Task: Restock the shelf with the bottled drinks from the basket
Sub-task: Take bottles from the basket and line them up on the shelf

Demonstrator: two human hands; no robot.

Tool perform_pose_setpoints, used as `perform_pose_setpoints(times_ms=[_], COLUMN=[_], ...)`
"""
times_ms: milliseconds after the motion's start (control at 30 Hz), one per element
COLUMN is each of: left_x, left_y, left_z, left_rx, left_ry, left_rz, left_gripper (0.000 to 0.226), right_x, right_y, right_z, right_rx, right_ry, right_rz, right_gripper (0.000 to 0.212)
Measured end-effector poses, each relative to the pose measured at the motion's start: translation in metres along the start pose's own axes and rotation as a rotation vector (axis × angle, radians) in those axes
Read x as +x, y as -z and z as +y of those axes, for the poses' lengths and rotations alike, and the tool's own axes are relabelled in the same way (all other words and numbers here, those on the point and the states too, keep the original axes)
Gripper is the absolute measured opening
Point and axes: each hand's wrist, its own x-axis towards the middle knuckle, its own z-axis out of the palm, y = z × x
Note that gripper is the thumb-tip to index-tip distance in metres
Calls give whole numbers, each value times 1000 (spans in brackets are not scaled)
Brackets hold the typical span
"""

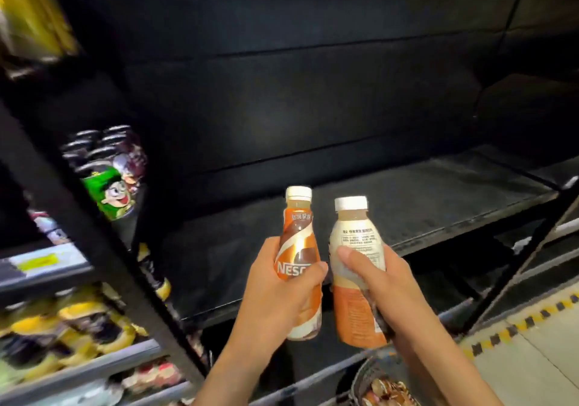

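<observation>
Bottled drinks had not reached the bare black shelf (407, 205): the left hand (282, 292) clasped an orange bottle (297, 249), the right hand (376, 283) a cream bottle (354, 239), and more waited in the basket (358, 380).

The black shelf board (438, 205) lies bare under dim light. Left of it, past the black upright (94, 236), cartoon-printed cans (109, 173) stand on a neighbouring shelf, with yellow-and-dark packets (72, 327) on lower tiers
</observation>
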Motion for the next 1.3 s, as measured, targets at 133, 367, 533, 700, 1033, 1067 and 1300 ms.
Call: perform_pose_setpoints(times_ms=[133, 367, 533, 700, 1033, 1067, 1300], left_x=[-38, -134, -185, -202, -110, -97, -32], left_y=[90, 252, 356, 435, 573, 583, 630], left_z=[3, 1, 2, -1, -9, -6, 12], left_rx=[4, -41, -28, -61, -243, -203, -128], left_ry=[-29, -41, -37, -31, -93, -87, -5], left_rz=[215, 549, 590, 567, 392, 387, 439], left_gripper=[23, 24, 29, 28, 28, 31, 50], right_x=[-21, -101, -157, -183, -142, -131, -60], right_y=[-93, -257, -364, -440, -542, -551, -611], right_z=[-17, -19, -18, -17, -49, -51, -70], right_rx=[21, 91, 118, 124, 100, 110, 86], right_ry=[17, 49, 60, 41, -55, -71, -102], right_rz=[-224, -495, -567, -595, -551, -541, -545], right_gripper=[51, 56, 65, 58, 43, 46, 28])
